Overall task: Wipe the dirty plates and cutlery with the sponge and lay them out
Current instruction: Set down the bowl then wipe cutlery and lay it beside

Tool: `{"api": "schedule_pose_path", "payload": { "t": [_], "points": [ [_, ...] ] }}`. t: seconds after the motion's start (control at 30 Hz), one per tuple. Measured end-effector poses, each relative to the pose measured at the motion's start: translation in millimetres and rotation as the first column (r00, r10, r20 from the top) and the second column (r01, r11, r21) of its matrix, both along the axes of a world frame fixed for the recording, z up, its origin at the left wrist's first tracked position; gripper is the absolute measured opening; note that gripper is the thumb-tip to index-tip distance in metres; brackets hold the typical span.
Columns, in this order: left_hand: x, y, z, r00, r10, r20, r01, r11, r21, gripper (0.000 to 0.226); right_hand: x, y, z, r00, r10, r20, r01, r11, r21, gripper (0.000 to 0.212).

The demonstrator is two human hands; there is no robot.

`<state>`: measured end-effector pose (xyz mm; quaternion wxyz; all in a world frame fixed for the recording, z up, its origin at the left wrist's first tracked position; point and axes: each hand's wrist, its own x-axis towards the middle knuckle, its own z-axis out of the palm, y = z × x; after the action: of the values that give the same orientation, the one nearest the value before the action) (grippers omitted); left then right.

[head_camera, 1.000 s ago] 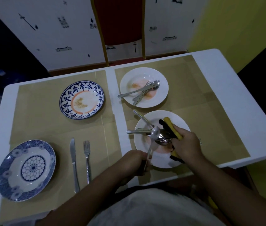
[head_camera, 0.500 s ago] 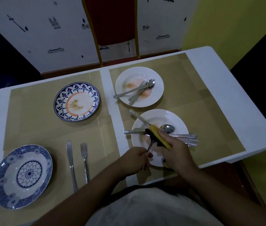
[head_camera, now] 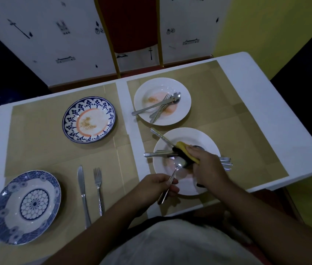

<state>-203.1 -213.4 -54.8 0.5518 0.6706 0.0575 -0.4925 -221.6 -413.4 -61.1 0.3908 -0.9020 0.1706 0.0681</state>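
Note:
My left hand (head_camera: pixel 158 185) grips a spoon (head_camera: pixel 172 176) by its handle, the bowl pointing up over the near white plate (head_camera: pixel 205 138). My right hand (head_camera: pixel 207 168) holds a yellow and black sponge (head_camera: pixel 186 153) folded around the spoon's bowl. Several pieces of dirty cutlery (head_camera: pixel 157 154) lie across that stained plate. Behind it, a second white plate (head_camera: pixel 182 109) holds a stained spoon and forks (head_camera: pixel 162 107). On the left mat sit a dirty blue-patterned plate (head_camera: pixel 89 119), a blue floral plate (head_camera: pixel 26 206), a knife (head_camera: pixel 82 190) and a fork (head_camera: pixel 98 188).
The white table (head_camera: pixel 266 104) carries tan paper mats (head_camera: pixel 36 146). A red chair with a gold frame (head_camera: pixel 130 25) stands beyond the far edge. The table's right edge drops off close to the near plate.
The spoon's bowl has come back into sight below the sponge, and the sponge has slid up along it. The camera view shifted slightly.

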Motion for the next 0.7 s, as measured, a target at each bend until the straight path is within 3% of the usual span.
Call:
{"api": "schedule_pose_path", "payload": {
  "t": [0.17,0.3,0.43,0.57,0.7],
  "points": [
    [3.8,-4.1,2.4,0.981,0.14,-0.136,-0.139,0.99,0.023,0.031,-0.3,0.3,11.3,0.955,-0.292,-0.04,0.293,0.926,0.236,0.061],
    [5.6,-7.3,-0.4,0.959,0.241,-0.149,-0.234,0.97,0.062,0.028,-5.1,3.4,16.6,0.959,-0.283,0.0,0.27,0.914,0.303,0.062],
    [8.9,-7.7,1.7,0.968,0.231,-0.096,-0.226,0.972,0.064,0.029,-13.0,11.2,20.8,0.974,-0.225,0.017,0.208,0.925,0.317,0.061],
    [9.7,-8.0,5.6,0.979,0.196,-0.062,-0.193,0.98,0.054,0.031,-19.4,15.1,20.7,0.991,-0.04,0.124,0.009,0.971,0.24,0.061],
    [7.3,-6.2,14.4,0.982,0.174,-0.068,-0.176,0.984,-0.012,0.024,-20.2,19.0,8.6,0.925,0.315,0.213,-0.309,0.949,-0.06,0.053]
  ]
}}
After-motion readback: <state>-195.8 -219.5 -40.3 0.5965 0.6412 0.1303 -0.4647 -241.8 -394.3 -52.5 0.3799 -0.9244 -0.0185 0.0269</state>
